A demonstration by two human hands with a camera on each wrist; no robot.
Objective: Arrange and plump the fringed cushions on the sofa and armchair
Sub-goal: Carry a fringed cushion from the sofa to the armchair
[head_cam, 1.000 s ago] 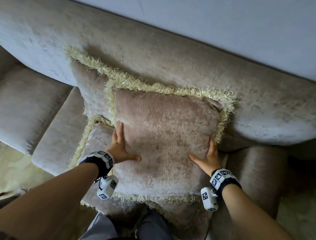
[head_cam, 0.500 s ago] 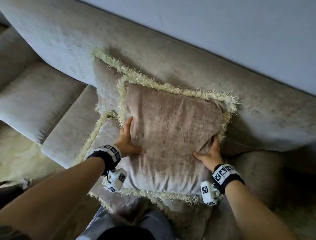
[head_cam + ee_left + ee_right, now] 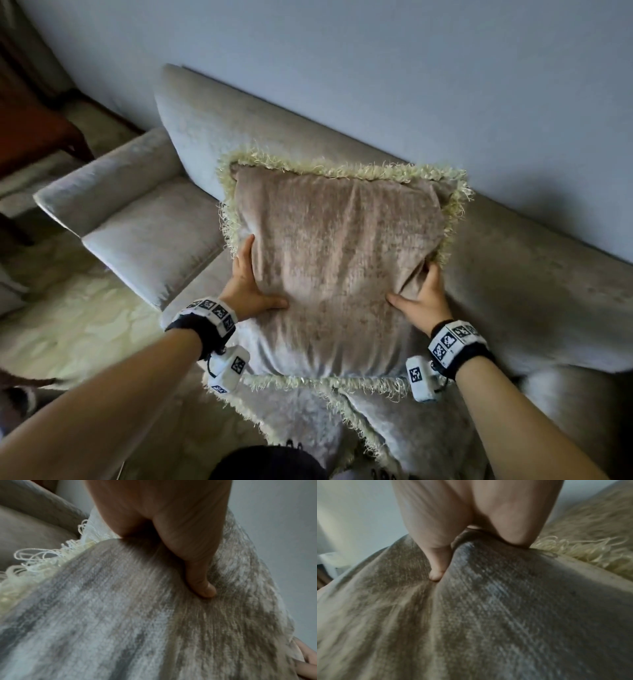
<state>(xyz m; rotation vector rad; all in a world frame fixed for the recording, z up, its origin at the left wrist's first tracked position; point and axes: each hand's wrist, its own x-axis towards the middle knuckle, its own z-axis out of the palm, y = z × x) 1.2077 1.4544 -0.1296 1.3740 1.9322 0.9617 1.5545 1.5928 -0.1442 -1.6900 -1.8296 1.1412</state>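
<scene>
We have just lifted the fringed cushion (image 3: 339, 267) off the two other cushions (image 3: 359, 425) it rested on, and it now hangs in front of the sofa backrest (image 3: 513, 274). Our left hand (image 3: 246, 291) and right hand (image 3: 423, 301) grip its side edges, thumbs on the face, so we judge it ready for plumping or re-placing
</scene>
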